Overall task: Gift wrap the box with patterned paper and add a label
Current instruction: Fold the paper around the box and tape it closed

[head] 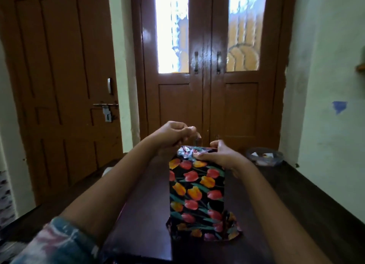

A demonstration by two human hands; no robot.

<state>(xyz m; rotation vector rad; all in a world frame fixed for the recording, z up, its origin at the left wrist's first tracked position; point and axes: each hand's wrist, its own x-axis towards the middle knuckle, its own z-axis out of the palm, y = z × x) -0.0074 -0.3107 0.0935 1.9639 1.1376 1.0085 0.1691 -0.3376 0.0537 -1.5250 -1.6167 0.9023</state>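
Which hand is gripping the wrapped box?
The right hand, fingers curled over the far end of the box. The left hand is lifted beside it, pinching a small clear strip.

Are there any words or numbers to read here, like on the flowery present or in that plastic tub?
No words or numbers can be read anywhere.
Wrapped box, held by the right hand: tulip pattern only, no label showing.
Plastic tub: scraps inside, too blurred to read.
Blue mark on the wall: a smudge, not a letter.
Clear strip pinched by the left hand: no print visible.

Box (197, 194) on table (146, 214); container (264, 157) behind, right; double door (211, 105) beyond.
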